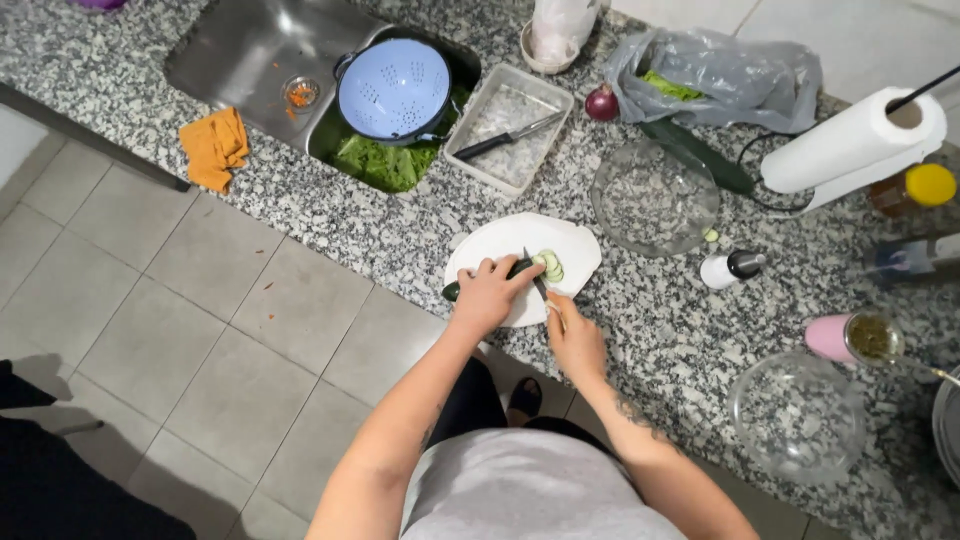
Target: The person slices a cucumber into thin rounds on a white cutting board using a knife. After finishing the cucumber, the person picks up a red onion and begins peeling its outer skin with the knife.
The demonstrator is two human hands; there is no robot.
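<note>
While our left hand point(487, 293) clamps the cucumber point(452, 291) lengthwise across the white cutting board point(500, 240) near the counter's front edge, our right hand point(572, 335) grips the knife point(533, 272) crosswise at its cut end beside the slices point(549, 265).

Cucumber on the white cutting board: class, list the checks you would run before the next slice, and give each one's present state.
1. Left hand pins the cucumber to the board: ok.
2. Right hand grips the knife: ok.
3. Left fingers curled away from the blade: cannot tell, too small.
4. Cut slices lie past the blade, on the white cutting board: ok.
5. Board lies fully on the counter: not ok, its near edge sits at the counter's edge.
6. Glass bowl stands apart from the board: ok.
</note>
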